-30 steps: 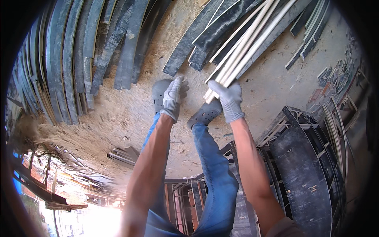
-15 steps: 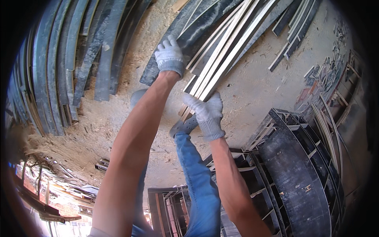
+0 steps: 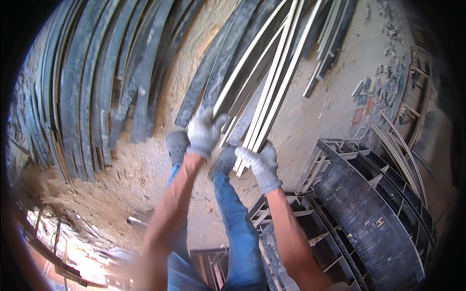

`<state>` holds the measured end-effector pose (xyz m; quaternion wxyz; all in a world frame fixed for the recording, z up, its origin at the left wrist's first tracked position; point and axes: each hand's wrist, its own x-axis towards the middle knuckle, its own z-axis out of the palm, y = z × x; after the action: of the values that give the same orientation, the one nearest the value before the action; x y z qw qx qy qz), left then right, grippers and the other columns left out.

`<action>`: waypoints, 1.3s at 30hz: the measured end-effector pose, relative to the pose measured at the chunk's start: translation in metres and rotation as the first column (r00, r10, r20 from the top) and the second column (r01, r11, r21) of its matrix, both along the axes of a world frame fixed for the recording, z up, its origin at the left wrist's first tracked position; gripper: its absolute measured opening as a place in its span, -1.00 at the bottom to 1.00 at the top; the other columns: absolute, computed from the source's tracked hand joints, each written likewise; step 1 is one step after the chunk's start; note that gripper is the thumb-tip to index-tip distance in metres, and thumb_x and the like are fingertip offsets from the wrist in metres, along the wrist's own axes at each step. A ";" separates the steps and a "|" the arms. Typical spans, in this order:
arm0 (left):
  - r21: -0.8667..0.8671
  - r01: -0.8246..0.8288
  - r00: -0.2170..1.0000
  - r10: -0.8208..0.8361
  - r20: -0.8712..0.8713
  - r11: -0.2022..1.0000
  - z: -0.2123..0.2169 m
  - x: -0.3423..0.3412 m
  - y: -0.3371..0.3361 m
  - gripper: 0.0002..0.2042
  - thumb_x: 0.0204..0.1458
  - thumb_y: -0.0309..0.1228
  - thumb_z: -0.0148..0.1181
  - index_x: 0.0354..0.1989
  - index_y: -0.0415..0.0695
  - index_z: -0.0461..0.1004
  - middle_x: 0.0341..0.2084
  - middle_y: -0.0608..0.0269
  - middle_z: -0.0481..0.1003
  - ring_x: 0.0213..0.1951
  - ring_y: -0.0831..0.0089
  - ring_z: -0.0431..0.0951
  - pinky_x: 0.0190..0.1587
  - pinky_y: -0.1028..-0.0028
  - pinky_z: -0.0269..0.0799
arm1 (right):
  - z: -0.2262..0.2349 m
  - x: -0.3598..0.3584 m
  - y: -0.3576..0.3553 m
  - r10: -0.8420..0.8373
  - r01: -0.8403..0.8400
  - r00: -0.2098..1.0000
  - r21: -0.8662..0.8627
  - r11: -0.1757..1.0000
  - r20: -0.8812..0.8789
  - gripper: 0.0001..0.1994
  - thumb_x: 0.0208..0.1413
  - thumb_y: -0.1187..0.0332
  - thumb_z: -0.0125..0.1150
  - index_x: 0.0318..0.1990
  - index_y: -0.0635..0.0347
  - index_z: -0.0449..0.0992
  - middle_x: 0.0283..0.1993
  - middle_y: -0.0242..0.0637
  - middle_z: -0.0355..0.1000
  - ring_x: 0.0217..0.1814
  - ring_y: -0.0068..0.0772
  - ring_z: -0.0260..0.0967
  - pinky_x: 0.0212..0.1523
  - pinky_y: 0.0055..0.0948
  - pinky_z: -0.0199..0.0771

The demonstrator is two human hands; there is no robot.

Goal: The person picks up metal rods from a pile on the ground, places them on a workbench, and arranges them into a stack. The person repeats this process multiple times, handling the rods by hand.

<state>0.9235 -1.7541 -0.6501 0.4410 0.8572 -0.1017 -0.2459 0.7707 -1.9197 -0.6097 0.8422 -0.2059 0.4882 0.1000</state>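
Left hand point(image 3: 205, 131): gloved, fingers curling around the upper edge of the bundle of pale wooden strips point(image 3: 272, 92).
Right hand point(image 3: 262, 162): gloved, clamping the bundle's lower end from below.
Strips: lying slanted, running up and away over a dark curved plank point(image 3: 218, 68), near ends just above the grey clogs point(image 3: 177, 145).
Ground: sawdust-covered floor point(image 3: 141, 169).
Right side: dark curved formwork frame point(image 3: 369, 203) standing near.

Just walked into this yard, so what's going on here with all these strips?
A person in white work gloves grips a bundle of long pale wooden strips at its near end, left hand higher, right hand lower. They stand on sawdust-covered ground, with dark curved boards to the left and a curved black formwork frame to the right.
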 end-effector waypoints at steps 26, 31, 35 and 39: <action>-0.191 0.203 0.931 -0.129 0.340 0.960 0.580 -0.265 0.116 -0.49 0.35 -0.18 0.07 0.39 -0.19 0.38 0.33 -0.04 0.42 0.35 -0.10 0.36 0.42 0.00 0.20 | 0.467 -0.184 0.150 -0.281 0.220 0.939 0.282 0.934 0.197 -0.65 0.41 0.16 0.15 0.19 0.13 0.51 0.13 -0.28 0.55 0.17 -0.39 0.52 0.28 -0.34 0.50; -0.539 0.132 0.978 -0.197 -0.063 0.832 0.598 -0.334 0.140 -0.38 0.27 -0.16 0.26 0.37 -0.33 0.34 0.09 -0.12 0.56 0.07 0.06 0.60 0.18 0.24 0.47 | 0.551 -0.279 0.141 0.022 -0.029 0.991 0.048 0.998 0.131 -0.70 0.34 0.16 0.19 0.07 0.13 0.57 -0.11 -0.22 0.63 -0.23 -0.18 0.65 -0.26 -0.10 0.72; -0.457 -0.365 0.773 -0.010 -0.635 0.811 0.609 -0.338 0.108 -0.44 0.24 -0.16 0.32 0.28 -0.27 0.40 -0.06 0.05 0.64 -0.05 0.23 0.64 0.05 0.31 0.57 | 0.604 -0.317 0.172 0.023 -0.027 0.957 0.010 1.000 0.288 -0.71 0.35 0.23 0.24 0.06 0.22 0.59 -0.14 -0.16 0.66 -0.20 -0.28 0.66 -0.18 -0.32 0.70; -0.333 -0.400 0.251 -0.248 -0.936 0.854 0.635 -0.340 0.083 -0.65 0.25 -0.14 0.30 0.01 -0.16 0.60 -0.23 0.11 0.67 -0.26 0.24 0.70 -0.12 0.23 0.70 | 0.630 -0.339 0.179 0.031 -0.034 0.970 0.008 0.999 0.241 -0.67 0.30 0.10 0.33 0.00 0.16 0.58 -0.25 -0.16 0.65 -0.38 -0.20 0.65 -0.37 -0.11 0.75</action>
<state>0.5838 -1.6712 -0.0149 0.6308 0.3765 0.1718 -0.6564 0.4319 -1.7410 0.0200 0.8947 -0.2195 0.3782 0.0910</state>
